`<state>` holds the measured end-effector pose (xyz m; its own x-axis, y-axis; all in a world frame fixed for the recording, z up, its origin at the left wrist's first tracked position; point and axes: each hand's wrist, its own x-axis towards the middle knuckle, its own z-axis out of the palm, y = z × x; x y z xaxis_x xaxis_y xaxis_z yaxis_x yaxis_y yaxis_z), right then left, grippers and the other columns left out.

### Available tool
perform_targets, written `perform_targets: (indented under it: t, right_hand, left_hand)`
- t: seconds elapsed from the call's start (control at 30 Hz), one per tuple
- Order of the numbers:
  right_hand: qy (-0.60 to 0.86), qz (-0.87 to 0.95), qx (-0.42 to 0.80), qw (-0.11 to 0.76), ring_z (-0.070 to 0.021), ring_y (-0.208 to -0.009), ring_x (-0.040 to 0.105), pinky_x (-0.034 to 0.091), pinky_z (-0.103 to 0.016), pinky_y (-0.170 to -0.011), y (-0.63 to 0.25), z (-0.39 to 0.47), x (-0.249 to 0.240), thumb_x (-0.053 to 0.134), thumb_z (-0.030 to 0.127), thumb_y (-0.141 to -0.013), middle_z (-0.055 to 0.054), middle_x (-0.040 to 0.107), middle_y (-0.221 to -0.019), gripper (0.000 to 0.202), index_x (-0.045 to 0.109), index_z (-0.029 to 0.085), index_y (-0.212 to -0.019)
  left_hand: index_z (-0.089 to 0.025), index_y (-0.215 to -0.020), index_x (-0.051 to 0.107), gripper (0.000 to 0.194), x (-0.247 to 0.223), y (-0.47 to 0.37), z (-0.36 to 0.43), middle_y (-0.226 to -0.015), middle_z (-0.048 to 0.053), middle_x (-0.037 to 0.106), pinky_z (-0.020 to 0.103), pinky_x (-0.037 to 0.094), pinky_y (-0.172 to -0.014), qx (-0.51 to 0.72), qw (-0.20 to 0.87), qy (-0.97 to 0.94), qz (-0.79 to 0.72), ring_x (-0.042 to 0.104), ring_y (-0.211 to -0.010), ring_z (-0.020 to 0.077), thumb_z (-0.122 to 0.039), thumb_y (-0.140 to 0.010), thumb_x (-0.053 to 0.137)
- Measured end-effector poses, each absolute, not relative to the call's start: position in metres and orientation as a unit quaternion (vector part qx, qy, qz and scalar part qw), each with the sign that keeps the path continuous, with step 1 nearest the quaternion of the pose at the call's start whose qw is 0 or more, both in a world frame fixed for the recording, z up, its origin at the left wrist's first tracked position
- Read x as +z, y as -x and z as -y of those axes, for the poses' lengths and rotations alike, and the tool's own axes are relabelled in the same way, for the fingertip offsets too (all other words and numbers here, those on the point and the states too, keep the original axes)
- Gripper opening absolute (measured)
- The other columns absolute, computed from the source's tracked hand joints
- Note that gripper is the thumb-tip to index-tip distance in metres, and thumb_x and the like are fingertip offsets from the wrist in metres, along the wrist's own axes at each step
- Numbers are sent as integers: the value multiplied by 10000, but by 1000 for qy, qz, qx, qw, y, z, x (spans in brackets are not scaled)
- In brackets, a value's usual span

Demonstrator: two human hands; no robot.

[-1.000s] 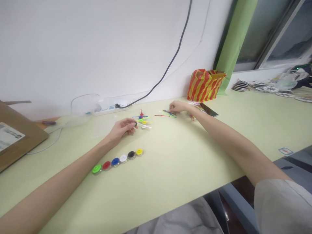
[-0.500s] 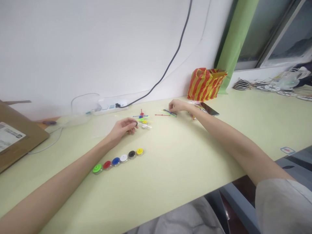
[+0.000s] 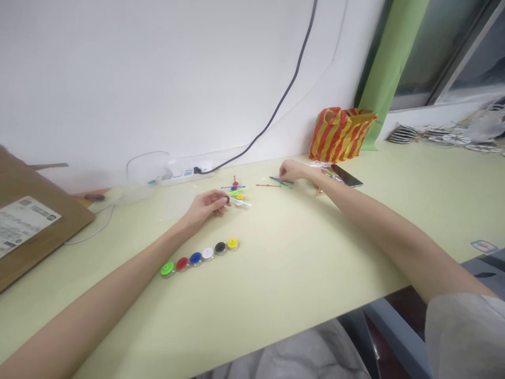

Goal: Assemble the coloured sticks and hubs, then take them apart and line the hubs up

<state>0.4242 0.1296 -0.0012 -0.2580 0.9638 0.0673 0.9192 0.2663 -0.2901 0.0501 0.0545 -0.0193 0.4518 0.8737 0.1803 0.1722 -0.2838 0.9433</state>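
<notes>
Black disc (image 3: 227, 199) pinched in left hand (image 3: 207, 205) fingertips; right hand (image 3: 291, 170) fingers grasping sticks (image 3: 281, 182).

My head camera looks forward and down across the desk (image 3: 300, 273) toward the wall (image 3: 158, 79), from near its front edge.

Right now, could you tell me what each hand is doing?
Left hand: closed on a small black piece.
Right hand: fingers pinched at the blue stick; grip cannot be told.
</notes>
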Motion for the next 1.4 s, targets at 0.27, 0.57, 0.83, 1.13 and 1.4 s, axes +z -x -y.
perform_targets:
  t: [0.27, 0.57, 0.83, 1.13, 1.4]
  right_hand:
    - [609, 755, 42, 240, -197, -868, 674, 477, -255, -794, -428, -136, 15, 660, 157, -861, -125, 785, -995, 173, 786, 91, -959]
    - [503, 723, 235, 412, -204, -852, 718, 534, -255, -741, -337, -105, 14, 635, 174, -912, -132, 785, -926, 123, 714, 108, -978]
    - [351, 790, 152, 480, -186, -865, 631, 486, -308, -808, -264, -51, -17, 580, 190, -937, -49, 721, -904, 65, 640, 179, -915]
    - [279, 864, -53, 415, -260, -1056, 505, 411, -405, -904, -257, -37, -44, 502, 146, -1012, -120, 644, -1094, 162, 634, 208, -940]
    - [269, 873, -69, 401, -259, -1130, 488, 400, -411, -927, -258, -38, -49, 551, 172, -1012, -116, 625, -1158, 135, 655, 212, -935]
  left_hand:
    - [-176, -1014, 663, 484, -27, -48, -59, -917, 106, 773, 291, 478, -596, 384, 479, -697, -370, 627, -625, 152, -558, -774, 838]
    - [-181, -994, 600, 499, -26, -49, -55, -1011, 117, 778, 304, 522, -633, 369, 504, -693, -361, 627, -650, 141, -426, -693, 915]
    - [-174, -1001, 666, 410, -28, -49, -55, -1030, 111, 760, 320, 538, -672, 378, 493, -699, -355, 661, -756, 182, -362, -706, 880]
    - [-176, -919, 731, 302, -31, -46, -58, -866, 45, 733, 325, 530, -762, 358, 446, -741, -353, 671, -795, 197, -300, -683, 874]
    - [-157, -833, 715, 387, -28, -49, -54, -758, 29, 692, 314, 511, -696, 362, 469, -728, -345, 633, -704, 175, -376, -605, 938]
